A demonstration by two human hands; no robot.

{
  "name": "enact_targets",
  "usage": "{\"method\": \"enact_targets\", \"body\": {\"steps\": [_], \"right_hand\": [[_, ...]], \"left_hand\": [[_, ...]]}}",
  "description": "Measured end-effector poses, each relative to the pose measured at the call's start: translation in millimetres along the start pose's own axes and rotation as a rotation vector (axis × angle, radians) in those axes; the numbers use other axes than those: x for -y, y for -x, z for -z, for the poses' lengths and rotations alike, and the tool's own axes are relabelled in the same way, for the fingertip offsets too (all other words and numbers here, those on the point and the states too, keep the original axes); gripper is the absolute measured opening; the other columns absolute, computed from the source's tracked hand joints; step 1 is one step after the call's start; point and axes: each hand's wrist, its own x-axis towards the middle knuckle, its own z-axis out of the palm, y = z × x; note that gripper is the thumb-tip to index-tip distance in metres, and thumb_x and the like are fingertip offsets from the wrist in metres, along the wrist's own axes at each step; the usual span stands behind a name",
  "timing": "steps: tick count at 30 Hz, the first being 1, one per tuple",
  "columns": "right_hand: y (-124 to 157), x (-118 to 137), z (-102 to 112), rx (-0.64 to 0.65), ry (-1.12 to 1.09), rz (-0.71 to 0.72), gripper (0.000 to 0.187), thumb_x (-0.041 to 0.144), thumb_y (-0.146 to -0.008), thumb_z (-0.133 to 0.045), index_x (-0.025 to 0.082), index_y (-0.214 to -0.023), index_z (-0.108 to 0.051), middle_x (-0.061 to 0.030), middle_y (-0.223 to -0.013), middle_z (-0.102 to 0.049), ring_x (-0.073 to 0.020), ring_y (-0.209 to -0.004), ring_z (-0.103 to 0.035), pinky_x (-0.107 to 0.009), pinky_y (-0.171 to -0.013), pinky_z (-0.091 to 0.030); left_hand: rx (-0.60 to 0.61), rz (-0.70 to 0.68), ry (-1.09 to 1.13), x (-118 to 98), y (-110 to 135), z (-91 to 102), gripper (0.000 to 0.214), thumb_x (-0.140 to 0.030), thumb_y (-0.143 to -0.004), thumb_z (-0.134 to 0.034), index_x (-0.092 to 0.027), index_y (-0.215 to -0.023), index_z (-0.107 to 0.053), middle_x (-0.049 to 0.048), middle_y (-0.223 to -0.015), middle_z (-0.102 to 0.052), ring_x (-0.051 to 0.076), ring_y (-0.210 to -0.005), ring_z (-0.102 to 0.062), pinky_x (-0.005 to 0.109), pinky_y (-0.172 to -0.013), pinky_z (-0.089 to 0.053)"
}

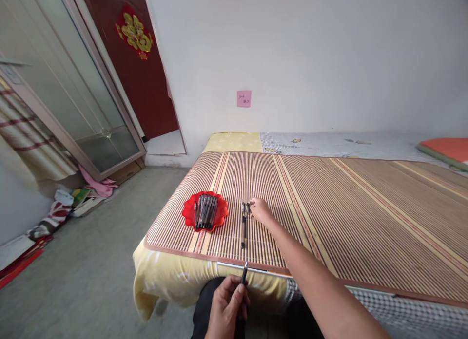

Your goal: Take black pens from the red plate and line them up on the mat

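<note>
My left hand [228, 300], low in front of the bed edge, is closed around a dark pen [244, 274] whose bare silvery tip points up and away. My right hand [260, 210] reaches out over the bamboo mat [292, 222]. Its fingertips are pinched at a short, clear and dark pen cap [248, 208]; the fingers partly cover it. Just left of the cap, a dark pen [243, 232] lies lengthwise on the mat. Further left sits a red scalloped dish [186, 213] with several dark pens [206, 210] lying side by side in it.
The mat covers a bed with a yellow sheet [175, 271] hanging over its front edge. An orange and green folded item [448, 149] lies at the far right. A pink note [243, 99] is on the wall. Books and cloths [86, 197] lie on the floor by the glass door [91, 85].
</note>
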Motion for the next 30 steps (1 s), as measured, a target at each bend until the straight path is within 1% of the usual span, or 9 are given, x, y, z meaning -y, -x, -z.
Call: {"method": "enact_targets", "body": {"steps": [4,7,11,15,22,26,28,30], "right_hand": [[5.3,-1.2,6.0,0.040,0.002,0.033,0.024,0.005,-0.080,-0.061,0.016,-0.099,-0.073,-0.0045,-0.082,-0.075,-0.0122,-0.064,-0.067,-0.018,-0.054,-0.039],[10.1,-1.0,9.8,0.079,-0.002,0.064,0.030,0.003,-0.077,-0.062,0.014,-0.102,-0.074,-0.0035,-0.077,-0.074,-0.0128,-0.063,-0.066,-0.019,-0.052,-0.037],[13.9,0.2,11.9,0.111,-0.006,0.076,0.042,0.001,-0.074,-0.063,0.015,-0.113,-0.072,-0.0003,-0.069,-0.072,-0.0127,-0.057,-0.062,-0.019,-0.050,-0.034],[14.7,0.7,12.2,0.117,-0.005,0.082,0.051,0.002,-0.073,-0.065,0.015,-0.122,-0.070,0.0000,-0.072,-0.073,-0.0128,-0.057,-0.061,-0.020,-0.051,-0.035],[13.4,1.0,10.8,0.107,-0.019,0.081,0.053,0.001,-0.072,-0.064,0.013,-0.124,-0.069,-0.0017,-0.075,-0.074,-0.0139,-0.060,-0.064,-0.020,-0.053,-0.038],[16.2,2.3,14.1,0.064,-0.062,0.079,0.046,0.005,-0.078,-0.061,0.013,-0.123,-0.069,-0.0027,-0.076,-0.073,-0.0133,-0.059,-0.063,-0.021,-0.056,-0.041],[26.6,0.3,17.4,0.028,-0.089,0.085,0.042,0.011,-0.084,-0.058,0.013,-0.124,-0.067,-0.0033,-0.078,-0.073,-0.0136,-0.060,-0.064,-0.022,-0.058,-0.043],[47.6,-4.6,19.9,0.001,-0.150,0.104,0.035,0.019,-0.090,-0.054,0.014,-0.122,-0.067,-0.0035,-0.079,-0.072,-0.0145,-0.062,-0.065,-0.023,-0.059,-0.046]], "left_hand": [[0.000,0.000,-0.006,-0.6,0.1,-0.4,0.053,-0.067,-0.073,-0.077,-0.017,-0.083,-0.063,-0.0026,-0.057,-0.060,0.006,-0.040,-0.046,0.017,-0.040,-0.034],[-0.008,-0.001,-0.010,-0.4,0.1,-0.7,0.054,-0.068,-0.072,-0.078,-0.017,-0.084,-0.062,-0.0025,-0.058,-0.060,0.006,-0.040,-0.046,0.017,-0.040,-0.034],[0.003,-0.003,-0.015,-0.2,0.1,-0.6,0.052,-0.066,-0.074,-0.077,-0.017,-0.083,-0.063,-0.0024,-0.057,-0.060,0.006,-0.040,-0.047,0.017,-0.041,-0.035],[-0.007,-0.002,-0.002,0.5,-0.2,-0.5,0.052,-0.066,-0.073,-0.078,-0.017,-0.082,-0.063,-0.0026,-0.057,-0.060,0.006,-0.039,-0.047,0.017,-0.040,-0.035],[0.008,-0.006,-0.014,2.7,-0.3,0.4,0.052,-0.067,-0.075,-0.076,-0.017,-0.083,-0.063,-0.0029,-0.057,-0.060,0.006,-0.040,-0.047,0.016,-0.040,-0.035],[0.007,-0.015,-0.013,1.6,-0.2,1.2,0.050,-0.065,-0.077,-0.076,-0.017,-0.085,-0.063,-0.0026,-0.059,-0.061,0.006,-0.041,-0.047,0.017,-0.042,-0.036],[0.005,-0.021,0.005,0.6,-0.4,1.4,0.048,-0.063,-0.079,-0.075,-0.017,-0.086,-0.062,-0.0027,-0.061,-0.062,0.005,-0.042,-0.047,0.017,-0.042,-0.036],[-0.004,-0.032,0.031,-0.1,-0.8,1.3,0.046,-0.060,-0.081,-0.075,-0.016,-0.086,-0.061,-0.0029,-0.062,-0.062,0.005,-0.043,-0.047,0.017,-0.043,-0.036]]}}
